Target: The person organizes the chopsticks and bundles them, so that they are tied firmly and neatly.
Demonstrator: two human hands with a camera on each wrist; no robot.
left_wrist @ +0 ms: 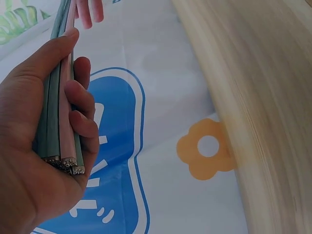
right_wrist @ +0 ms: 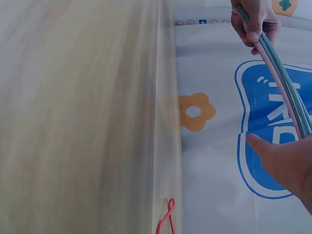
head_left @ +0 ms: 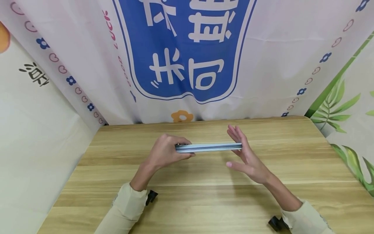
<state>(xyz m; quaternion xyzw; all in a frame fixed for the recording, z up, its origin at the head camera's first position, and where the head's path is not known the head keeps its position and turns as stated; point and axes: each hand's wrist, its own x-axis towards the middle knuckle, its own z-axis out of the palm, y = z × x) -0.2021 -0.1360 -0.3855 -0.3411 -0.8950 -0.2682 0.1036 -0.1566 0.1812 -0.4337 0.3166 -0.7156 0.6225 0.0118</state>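
A bundle of long thin sticks (head_left: 210, 148), pale blue-green and pink, is held level above the table. My left hand (head_left: 166, 151) grips its left end, thumb on the near side and fingers behind. In the left wrist view the bundle (left_wrist: 52, 117) shows several pieces side by side with rough, silvery ends; their exact kind cannot be told. My right hand (head_left: 248, 162) meets the other end with its fingers straight and thumb spread away. From the right wrist, the bundle (right_wrist: 279, 68) runs from the left hand (right_wrist: 256, 22) toward the right hand (right_wrist: 287, 163), whose fingers are mostly out of frame.
Beneath both hands lies a wood-grain table (head_left: 204, 201). A printed cloth (head_left: 263, 65) hangs at its far edge, with a pale wall (head_left: 35, 130) to the left. A red cord loop (right_wrist: 169, 212) shows near the table edge in the right wrist view.
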